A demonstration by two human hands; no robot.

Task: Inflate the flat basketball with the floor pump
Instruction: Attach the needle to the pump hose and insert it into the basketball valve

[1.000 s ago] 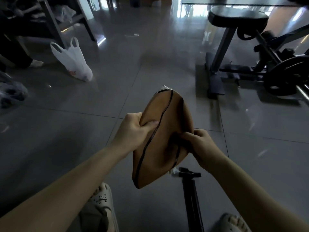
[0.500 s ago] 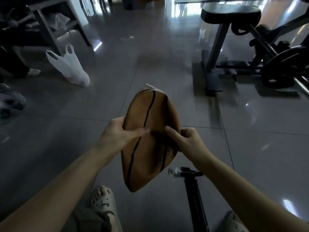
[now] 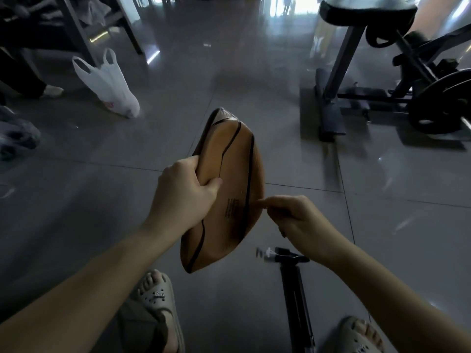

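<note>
Left hand (image 3: 183,192) raised ahead at mid-frame, forearm running up from the lower left corner, wrist straight. Fingers wrapped behind the left edge of the basketball (image 3: 229,174), thumb laid flat across its front face: a firm clamp. Right hand (image 3: 298,217) lower and further right, forearm coming in from the lower right corner, wrist bent inward. Thumb and forefinger closed in a pinch on the ball's right rim, just beside a black seam and a small block of printed text. Other fingers curled toward the palm. Hands apart, one on each side of the ball.

Basketball held off the floor (image 3: 102,200) between both hands, flat and folded in on itself, long axis near upright, lower tip hanging over the gap between the feet.

Pump (image 3: 295,301), black and blurred, down on the grey tiled floor under the right wrist, apart from both hands, between two feet in pale sandals (image 3: 158,299).

Farther off, white plastic bag (image 3: 109,85) on the floor at upper left. Weight bench (image 3: 356,47) with a dark plate (image 3: 443,105) at upper right.
</note>
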